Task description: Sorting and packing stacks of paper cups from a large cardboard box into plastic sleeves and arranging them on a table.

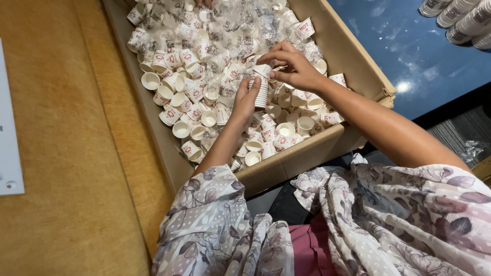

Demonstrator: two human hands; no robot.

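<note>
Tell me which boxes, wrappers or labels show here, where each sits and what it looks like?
Cardboard box: centre, open, brown, full of loose small white paper cups with red prints.
Clear plastic wrappers: crumpled at the box's far end.
Stack of cups: held by left hand and right hand.
White panel: left edge, flat.
Sleeved cup stacks: top right.

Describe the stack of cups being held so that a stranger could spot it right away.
Start at the big cardboard box full of loose paper cups. Above its middle, the left hand holds a short nested stack of cups upright while the right hand touches its top. It alone is lifted and stacked.
</note>
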